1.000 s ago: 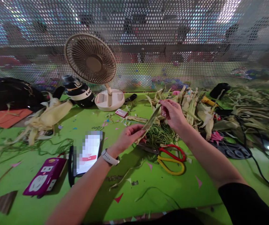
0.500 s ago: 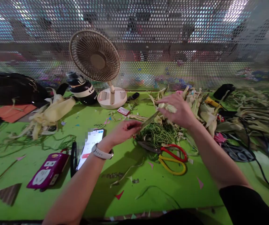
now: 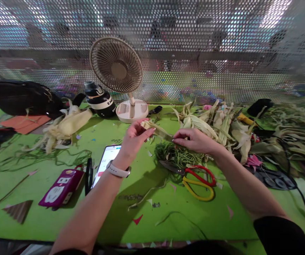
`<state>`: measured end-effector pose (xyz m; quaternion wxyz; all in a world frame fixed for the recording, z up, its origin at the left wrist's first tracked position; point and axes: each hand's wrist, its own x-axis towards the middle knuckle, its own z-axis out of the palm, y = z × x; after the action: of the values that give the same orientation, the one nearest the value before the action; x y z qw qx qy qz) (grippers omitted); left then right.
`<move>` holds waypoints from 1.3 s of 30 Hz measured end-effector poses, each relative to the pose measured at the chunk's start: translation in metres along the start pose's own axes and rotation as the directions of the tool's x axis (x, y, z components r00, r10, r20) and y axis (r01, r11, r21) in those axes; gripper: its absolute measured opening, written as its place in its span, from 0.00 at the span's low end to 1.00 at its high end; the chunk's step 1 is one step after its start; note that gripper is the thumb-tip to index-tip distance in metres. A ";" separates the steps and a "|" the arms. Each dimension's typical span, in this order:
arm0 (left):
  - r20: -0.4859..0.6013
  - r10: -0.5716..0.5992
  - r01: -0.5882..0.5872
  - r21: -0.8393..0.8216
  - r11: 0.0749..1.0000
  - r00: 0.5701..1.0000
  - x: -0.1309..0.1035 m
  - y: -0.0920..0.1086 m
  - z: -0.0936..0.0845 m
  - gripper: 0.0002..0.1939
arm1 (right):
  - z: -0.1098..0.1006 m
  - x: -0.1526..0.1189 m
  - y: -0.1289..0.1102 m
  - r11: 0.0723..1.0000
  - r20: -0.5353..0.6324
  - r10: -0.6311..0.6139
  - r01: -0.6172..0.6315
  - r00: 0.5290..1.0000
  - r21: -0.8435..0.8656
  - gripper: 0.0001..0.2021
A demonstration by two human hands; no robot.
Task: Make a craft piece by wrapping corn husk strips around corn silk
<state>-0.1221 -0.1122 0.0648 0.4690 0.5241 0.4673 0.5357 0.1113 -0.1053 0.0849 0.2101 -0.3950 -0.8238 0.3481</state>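
A strip of corn husk (image 3: 163,134) is stretched between my two hands above the green table. My left hand (image 3: 135,140), a watch on its wrist, pinches the pale, bunched end of the strip. The darker end is held between the thumb and fingers of my right hand (image 3: 192,140). Below it lies a tangle of green string (image 3: 179,155). Scissors (image 3: 201,182) with one red and one yellow handle rest in front of the tangle, their blades pointing left. Behind my right hand is a pile of pale husks (image 3: 199,122).
On the green table (image 3: 142,230) a phone (image 3: 105,161) and a purple power strip (image 3: 62,187) lie to the left. A fan (image 3: 119,71), a bottle (image 3: 99,101) and a black bag (image 3: 22,97) stand behind. Cables and more husks (image 3: 269,145) lie right.
The husk strip is now held higher and turned, its pale end in my left hand. My left hand has moved up; my right hand has moved down. The view has shifted slightly.
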 end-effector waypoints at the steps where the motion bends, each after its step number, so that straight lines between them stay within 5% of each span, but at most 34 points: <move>1: 0.004 -0.008 0.008 -0.014 1.000 1.000 0.000 -0.002 0.001 0.22 | 0.001 0.000 -0.001 1.000 -0.014 0.005 -0.005 1.000 0.013 0.10; 9: 0.104 -0.069 0.082 -0.121 0.989 0.992 -0.007 -0.012 0.017 0.17 | 0.020 0.005 0.000 0.965 -0.176 0.071 -0.024 0.982 0.260 0.09; 16: 0.194 -0.125 0.158 -0.162 0.974 0.973 -0.019 -0.018 0.034 0.14 | 0.043 0.016 0.005 0.849 -0.395 0.214 0.030 0.893 0.527 0.10; 22: 0.306 -0.131 0.192 -0.180 0.965 0.943 -0.025 -0.021 0.042 0.12 | 0.049 0.018 0.005 0.718 -0.327 0.306 0.009 0.894 0.696 0.09; 32: 0.347 -0.202 0.291 -0.228 0.929 0.916 -0.029 -0.022 0.040 0.13 | 0.050 0.018 0.011 0.757 -0.412 0.258 0.083 0.874 0.649 0.08; 36: 0.449 -0.185 0.333 -0.276 0.902 0.874 -0.029 -0.021 0.038 0.12 | 0.048 0.017 0.010 0.726 -0.426 0.260 0.115 0.866 0.678 0.06; 39: 0.425 -0.139 0.259 -0.239 0.936 0.894 -0.028 -0.024 0.039 0.12 | 0.046 0.016 0.009 0.649 -0.385 0.269 0.129 0.883 0.750 0.06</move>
<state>-0.0828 -0.1370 0.0381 0.6791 0.4974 0.3293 0.4277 0.0773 -0.1073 0.0488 0.5316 -0.3742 -0.5107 0.5626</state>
